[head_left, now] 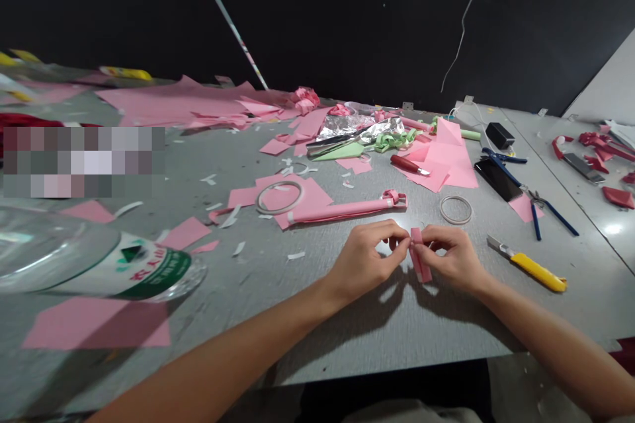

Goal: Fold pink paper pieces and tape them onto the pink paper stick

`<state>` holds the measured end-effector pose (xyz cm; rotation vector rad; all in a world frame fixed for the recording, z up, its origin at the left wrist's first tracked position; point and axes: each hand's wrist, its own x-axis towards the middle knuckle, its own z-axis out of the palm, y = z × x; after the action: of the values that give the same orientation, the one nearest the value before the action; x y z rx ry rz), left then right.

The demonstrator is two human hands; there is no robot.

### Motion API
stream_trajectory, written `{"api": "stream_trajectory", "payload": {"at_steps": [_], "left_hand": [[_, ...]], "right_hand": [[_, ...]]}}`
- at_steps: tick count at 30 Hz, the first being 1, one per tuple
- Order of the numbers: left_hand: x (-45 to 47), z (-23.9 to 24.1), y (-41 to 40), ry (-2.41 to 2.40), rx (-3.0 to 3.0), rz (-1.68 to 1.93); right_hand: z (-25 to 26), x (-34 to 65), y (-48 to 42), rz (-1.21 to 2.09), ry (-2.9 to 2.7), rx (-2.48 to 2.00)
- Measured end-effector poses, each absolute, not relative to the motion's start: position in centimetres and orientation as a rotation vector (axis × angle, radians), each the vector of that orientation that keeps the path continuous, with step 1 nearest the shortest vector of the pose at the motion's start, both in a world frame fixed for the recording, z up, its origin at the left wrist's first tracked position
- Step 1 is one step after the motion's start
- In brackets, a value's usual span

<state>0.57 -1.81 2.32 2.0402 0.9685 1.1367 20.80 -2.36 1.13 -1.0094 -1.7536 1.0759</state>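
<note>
A short folded strip of pink paper (421, 269) is pinched between my two hands, just above the grey table near its front edge. My left hand (374, 251) grips its left edge with thumb and forefinger. On the other side, my right hand (451, 254) pinches it between thumb and fingers. Beyond them lies a long rolled pink paper tube (342, 211) with a curled paper piece at its right end. One ring (456, 209) rests behind my right hand, and a larger ring (279, 197) sits on pink sheets to the left.
A yellow utility knife (538, 271) lies right, its blade out. Behind are blue-handled pliers (553, 211), a black phone (497, 178), a red-handled knife (409, 165) and scissors (342, 141). A large water bottle (143, 268) lies left. Pink sheets (183, 102) cover the back by the black wall.
</note>
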Motion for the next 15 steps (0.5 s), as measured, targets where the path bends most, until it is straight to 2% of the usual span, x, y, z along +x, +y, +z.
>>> {"api": "stream_trajectory", "payload": {"at_steps": [15], "left_hand": [[0.56,2.47,-1.60,0.979,1.968,1.077]], "right_hand": [[1.04,20.73,-2.49,1.054,-1.781,-0.980]]}}
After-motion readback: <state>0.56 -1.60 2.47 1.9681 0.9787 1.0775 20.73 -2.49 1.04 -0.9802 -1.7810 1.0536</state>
